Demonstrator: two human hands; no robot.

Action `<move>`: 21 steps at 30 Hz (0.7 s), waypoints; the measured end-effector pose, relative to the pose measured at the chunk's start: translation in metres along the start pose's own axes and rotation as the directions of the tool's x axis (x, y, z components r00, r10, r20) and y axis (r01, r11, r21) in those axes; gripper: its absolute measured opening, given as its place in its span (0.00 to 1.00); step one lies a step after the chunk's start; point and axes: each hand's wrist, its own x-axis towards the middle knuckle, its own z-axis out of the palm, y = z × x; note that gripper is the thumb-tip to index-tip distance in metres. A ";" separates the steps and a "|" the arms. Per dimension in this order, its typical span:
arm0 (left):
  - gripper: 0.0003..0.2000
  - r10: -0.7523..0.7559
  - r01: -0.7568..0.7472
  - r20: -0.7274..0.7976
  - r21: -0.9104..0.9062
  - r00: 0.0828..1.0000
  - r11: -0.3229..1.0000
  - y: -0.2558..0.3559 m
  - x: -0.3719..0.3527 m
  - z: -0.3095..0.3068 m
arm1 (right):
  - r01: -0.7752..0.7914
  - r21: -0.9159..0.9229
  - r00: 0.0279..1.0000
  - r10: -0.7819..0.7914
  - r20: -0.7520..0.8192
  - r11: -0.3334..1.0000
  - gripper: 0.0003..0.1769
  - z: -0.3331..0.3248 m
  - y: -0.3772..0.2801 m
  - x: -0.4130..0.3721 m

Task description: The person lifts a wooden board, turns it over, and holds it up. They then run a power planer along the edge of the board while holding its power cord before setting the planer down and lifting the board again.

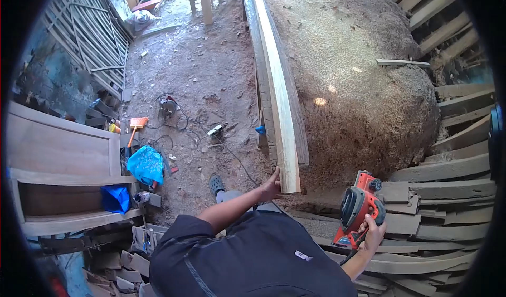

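A long, pale wooden plank (282, 112) lies lengthwise on a narrow, weathered wooden bench (300, 133), its near end jutting toward me. My left hand (271, 186) grips the left edge of the plank close to that end; the fingertips are hidden beneath or behind it. Off to the right, my right hand (372, 235) is wrapped round the rear handle of a red and black electric hand planer (358, 207). The planer is held tilted, apart from the plank.
A big mound of wood shavings (369, 86) rises right of the bench. Stacked boards (448, 191) line the right side. On the floor at left are a corded power tool (167, 108), a white socket block (215, 131), an orange broom (138, 123) and a blue bag (146, 164).
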 end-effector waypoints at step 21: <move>0.50 0.655 -0.412 0.115 -0.694 0.747 0.591 0.137 -0.086 0.126 | -0.016 0.059 0.980 0.004 0.198 0.998 0.13 -0.004 0.010 0.028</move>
